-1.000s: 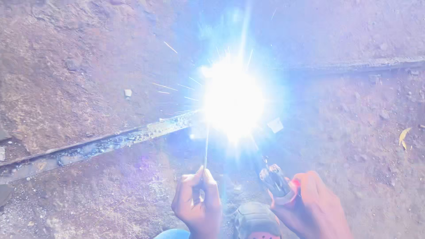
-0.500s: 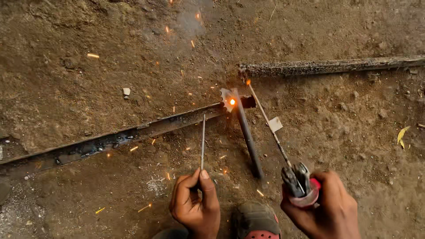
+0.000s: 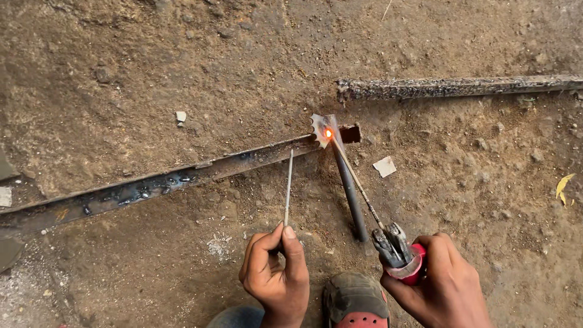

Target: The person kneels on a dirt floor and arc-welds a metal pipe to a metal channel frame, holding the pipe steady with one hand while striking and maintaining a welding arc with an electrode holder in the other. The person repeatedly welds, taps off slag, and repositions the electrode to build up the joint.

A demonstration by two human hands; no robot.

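Glowing weld joint (image 3: 328,133) ahead of hands; right hand (image 3: 446,285) grips electrode holder (image 3: 398,252)

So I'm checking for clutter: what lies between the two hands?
In the head view, a dark shoe toe lies on dirt between left hand and right hand.

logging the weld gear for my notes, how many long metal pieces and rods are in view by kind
Long metal bars on the ground: 2, lower left bar, upper right bar
Thin rods held in hands: 2, bare rod in left hand, glowing electrode clamped in holder, right hand
Dark handled tool: 1
Total: 5
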